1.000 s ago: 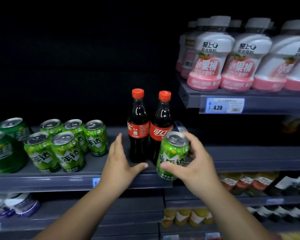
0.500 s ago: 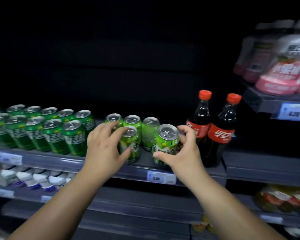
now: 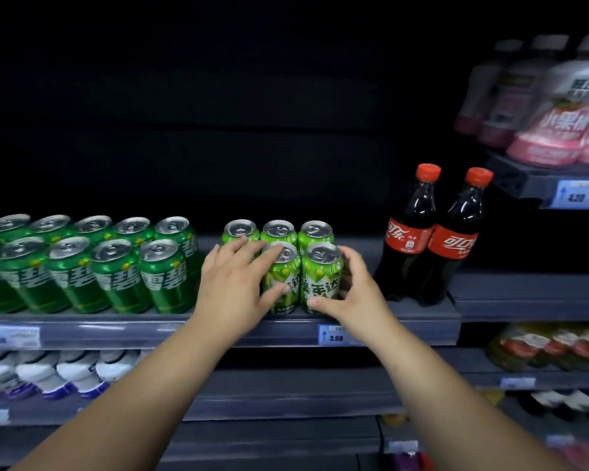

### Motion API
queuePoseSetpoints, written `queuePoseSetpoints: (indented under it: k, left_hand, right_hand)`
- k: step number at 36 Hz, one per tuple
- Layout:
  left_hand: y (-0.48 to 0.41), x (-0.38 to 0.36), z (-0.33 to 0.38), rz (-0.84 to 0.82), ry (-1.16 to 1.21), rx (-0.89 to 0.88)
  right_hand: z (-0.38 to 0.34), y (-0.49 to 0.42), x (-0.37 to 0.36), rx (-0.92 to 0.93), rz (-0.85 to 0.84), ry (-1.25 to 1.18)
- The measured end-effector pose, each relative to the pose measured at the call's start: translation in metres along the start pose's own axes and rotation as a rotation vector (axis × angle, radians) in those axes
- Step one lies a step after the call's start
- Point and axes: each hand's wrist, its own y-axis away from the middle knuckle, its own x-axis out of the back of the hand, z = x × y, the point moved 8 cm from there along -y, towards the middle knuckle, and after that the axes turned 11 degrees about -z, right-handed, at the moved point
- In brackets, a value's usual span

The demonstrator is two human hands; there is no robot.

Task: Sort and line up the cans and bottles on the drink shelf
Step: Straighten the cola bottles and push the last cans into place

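The right hand wraps the right can; the left hand clasps the left can. The two cans touch at the shelf front. They are probably stiff, slick and weighty, so they are best gripped round the sidewall.

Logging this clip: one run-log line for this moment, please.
left hand grips left front light-green can | right hand grips right front can | both upright on shelf
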Motion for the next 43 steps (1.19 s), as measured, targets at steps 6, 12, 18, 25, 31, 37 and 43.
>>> queuePoseSetpoints:
  k: [6, 12, 18, 25, 31, 37, 43]
  left_hand:
    - [-0.001, 0.002, 0.001, -0.023, -0.006, 0.000]
    - [0.002, 0.001, 0.000, -0.012, -0.028, 0.002]
    - [0.003, 0.004, 0.000, 0.012, -0.006, -0.009]
    - [-0.008, 0.007, -0.032, -0.127, 0.246, 0.129]
    - [-0.027, 0.010, -0.038, -0.335, 0.275, 0.125]
    - [-0.038, 0.000, -0.033, -0.524, 0.179, 0.042]
    - [-0.042, 0.003, -0.031, -0.549, 0.090, 0.036]
  right_hand:
    - [0.009, 0.006, -0.008, -0.025, 0.017, 0.018]
    - [0.011, 0.009, -0.013, -0.008, 0.041, 0.059]
    - [0.011, 0.005, -0.012, -0.002, 0.015, 0.067]
    - [-0.005, -0.007, -0.004, 0.042, 0.009, 0.052]
    - [-0.032, -0.027, -0.002, 0.110, -0.117, 0.073]
    - [-0.034, -0.037, 0.006, 0.151, -0.149, 0.172]
    - [-0.035, -0.035, 0.005, 0.200, -0.113, 0.183]
